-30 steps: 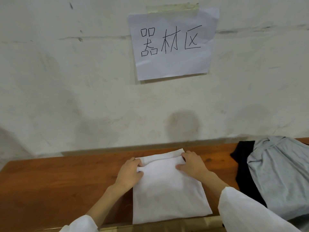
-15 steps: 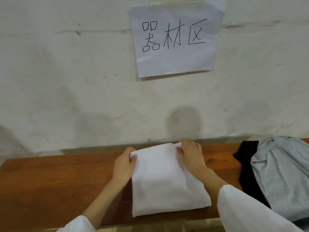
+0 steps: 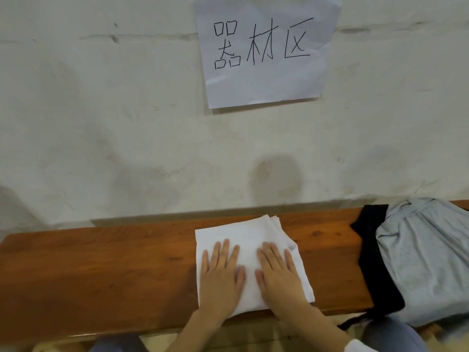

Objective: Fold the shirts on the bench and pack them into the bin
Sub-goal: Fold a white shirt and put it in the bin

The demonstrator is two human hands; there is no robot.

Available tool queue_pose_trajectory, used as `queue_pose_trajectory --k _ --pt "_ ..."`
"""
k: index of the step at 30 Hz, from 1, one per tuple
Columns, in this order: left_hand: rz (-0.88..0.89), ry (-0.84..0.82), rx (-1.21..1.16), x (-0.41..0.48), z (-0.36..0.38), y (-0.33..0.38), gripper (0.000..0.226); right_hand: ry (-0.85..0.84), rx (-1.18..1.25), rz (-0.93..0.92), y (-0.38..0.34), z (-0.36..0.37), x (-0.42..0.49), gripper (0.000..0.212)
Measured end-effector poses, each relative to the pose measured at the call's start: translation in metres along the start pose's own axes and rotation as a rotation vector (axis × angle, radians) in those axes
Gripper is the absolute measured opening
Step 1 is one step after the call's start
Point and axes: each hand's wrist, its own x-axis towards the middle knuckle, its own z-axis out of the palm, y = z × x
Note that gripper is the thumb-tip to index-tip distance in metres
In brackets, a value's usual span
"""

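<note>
A white shirt (image 3: 243, 232), folded into a small rectangle, lies in the middle of the brown wooden bench (image 3: 101, 270). My left hand (image 3: 221, 278) rests flat on its left half, fingers spread. My right hand (image 3: 278, 278) lies flat on its right half, fingers apart too. Neither hand grips the cloth. To the right on the bench lies an unfolded light grey shirt (image 3: 426, 260) over a black garment (image 3: 373, 252). No bin is in view.
A rough white wall (image 3: 127, 135) rises directly behind the bench, with a paper sign (image 3: 264, 49) taped above. The bench's left stretch is bare wood. My knees show below the front edge.
My hands let go of the far corners of the white shirt after folding it over, then slid back toward me and now press flat on top of it.
</note>
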Motion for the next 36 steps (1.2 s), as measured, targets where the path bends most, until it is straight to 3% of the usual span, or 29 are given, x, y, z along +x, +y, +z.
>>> queue_pose_trajectory --k 5,9,13,15,17,20,22,25,28,32,36 --pt "0.010 -0.045 0.060 -0.002 -0.003 0.002 0.054 -0.129 -0.080 0.016 0.007 0.004 -0.004 0.066" --pt "-0.004 -0.059 0.072 -0.010 -0.004 0.017 0.061 -0.126 -0.027 0.012 0.002 -0.005 -0.011 0.075" --pt "0.086 -0.173 0.039 -0.033 0.005 0.026 0.065 -0.205 -0.039 -0.024 0.011 0.003 -0.036 0.064" --pt "0.083 -0.209 0.051 -0.033 0.007 0.027 0.066 -0.247 -0.054 0.023 0.009 -0.004 -0.042 0.078" --pt "0.087 -0.213 0.068 -0.034 -0.001 0.029 0.069 -0.143 -0.048 -0.019 0.008 -0.012 -0.038 0.096" --pt "0.084 -0.140 0.068 -0.029 -0.015 0.021 0.063 -0.200 0.109 -0.007 0.011 -0.033 -0.029 0.060" --pt "-0.044 -0.076 0.009 -0.029 -0.016 0.012 0.059 -0.125 0.258 0.049 0.021 -0.045 -0.026 0.046" --pt "-0.306 0.078 -0.028 -0.040 -0.024 -0.003 0.056 -0.068 0.259 0.237 0.038 -0.051 -0.030 0.046" --pt "-0.476 0.075 -0.033 -0.048 -0.025 -0.012 0.059 -0.109 0.271 0.343 0.046 -0.049 -0.033 0.045" --pt "-0.548 -0.022 -0.137 -0.052 -0.031 -0.006 0.060 -0.254 0.532 0.487 0.044 -0.048 -0.028 0.055" --pt "-0.510 -0.024 -0.434 -0.052 -0.035 0.000 0.044 -0.209 0.655 0.564 0.036 -0.045 -0.025 0.042"
